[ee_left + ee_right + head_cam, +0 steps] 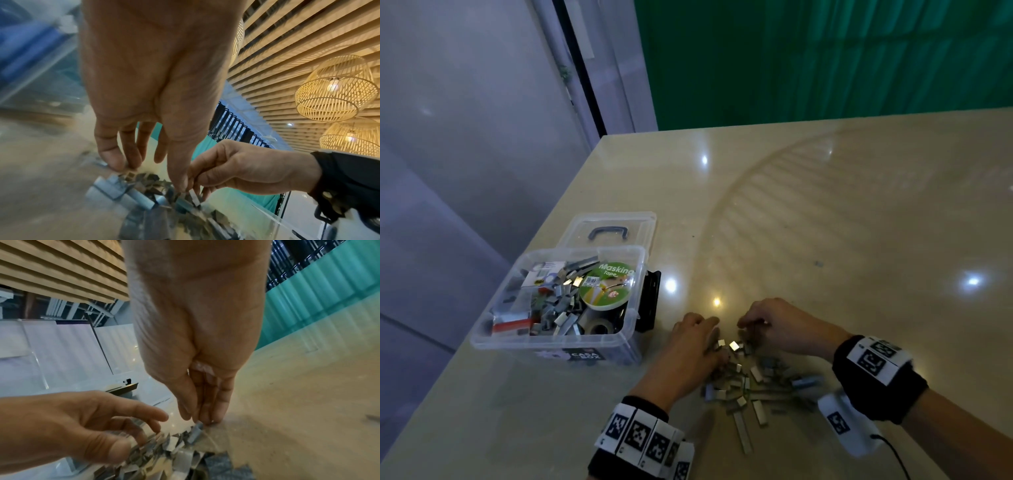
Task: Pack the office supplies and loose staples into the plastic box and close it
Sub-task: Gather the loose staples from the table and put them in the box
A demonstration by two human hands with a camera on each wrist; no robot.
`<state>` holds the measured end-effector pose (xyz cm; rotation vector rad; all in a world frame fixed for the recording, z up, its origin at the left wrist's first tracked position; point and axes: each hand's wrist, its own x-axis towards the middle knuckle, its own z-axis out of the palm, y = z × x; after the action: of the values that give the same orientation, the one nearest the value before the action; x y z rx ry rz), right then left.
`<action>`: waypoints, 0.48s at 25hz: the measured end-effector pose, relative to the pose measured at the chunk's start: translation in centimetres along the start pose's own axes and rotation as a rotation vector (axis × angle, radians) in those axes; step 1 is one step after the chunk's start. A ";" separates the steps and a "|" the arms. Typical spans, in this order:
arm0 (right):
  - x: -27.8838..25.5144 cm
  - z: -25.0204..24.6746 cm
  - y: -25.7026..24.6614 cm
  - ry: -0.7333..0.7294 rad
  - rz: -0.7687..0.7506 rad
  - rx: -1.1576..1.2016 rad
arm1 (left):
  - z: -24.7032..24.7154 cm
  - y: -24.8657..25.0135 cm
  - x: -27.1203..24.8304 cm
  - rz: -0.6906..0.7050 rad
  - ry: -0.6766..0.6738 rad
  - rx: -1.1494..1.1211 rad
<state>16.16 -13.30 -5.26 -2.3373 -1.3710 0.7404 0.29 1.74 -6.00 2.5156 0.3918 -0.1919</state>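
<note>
A clear plastic box (482, 337) stands open at the table's left edge, with a masking tape roll (607, 284), several staple strips and a red item inside. Its lid (613, 219), with a dark handle, lies flat behind it. Loose staples (750, 380) are heaped on the table to the right of the box. My left hand (709, 337) curls over the pile's far left, and its fingertips (121, 164) pinch staples. My right hand (748, 325) is opposite it, and its bunched fingers (207, 417) pinch a staple strip (194, 197).
A black part (649, 301) stands against the box's right side. One stray staple (818, 263) lies farther out on the glossy beige table (859, 205). The table's left edge (524, 260) runs close beside the box. A green curtain hangs behind.
</note>
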 end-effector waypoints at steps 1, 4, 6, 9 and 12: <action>-0.2 -0.1 0.2 -0.003 0.013 -0.012 | 0.2 0.3 0.2 0.000 0.002 -0.007; -1.2 -1.5 0.8 -0.019 0.024 0.032 | 1.2 1.5 1.3 -0.015 0.030 -0.095; -0.7 -3.4 2.5 0.148 0.121 0.078 | 1.6 2.3 2.1 -0.026 0.059 -0.164; 1.3 -6.2 7.5 0.288 0.373 -0.005 | 1.3 3.0 2.6 0.003 0.138 -0.222; 2.4 -5.9 10.9 0.217 0.482 -0.136 | 0.3 2.3 1.7 -0.008 0.176 -0.267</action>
<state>28.23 -16.57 -6.77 -2.7996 -0.7944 0.5027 2.61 0.13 -5.42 2.2738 0.4655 0.0758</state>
